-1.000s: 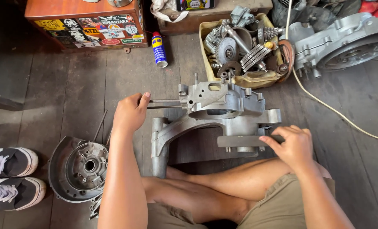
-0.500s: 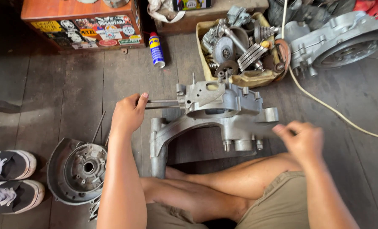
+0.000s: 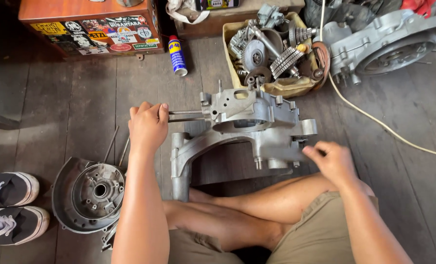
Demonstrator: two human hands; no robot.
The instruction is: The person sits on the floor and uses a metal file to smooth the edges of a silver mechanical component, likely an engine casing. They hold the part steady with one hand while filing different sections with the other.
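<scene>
Heavy, rigid cast casing on floor: left hand clenched on studs; right hand released (fingers loose) beside lower edge.

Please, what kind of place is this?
Probably a small home engine-repair workshop: an engine case lies on a wooden plank floor, with a box of gears and parts and a spray can nearby.

Your left hand grips 2 long studs of the grey engine casing. Your right hand touches the casing's right edge, fingers pinched.
</scene>
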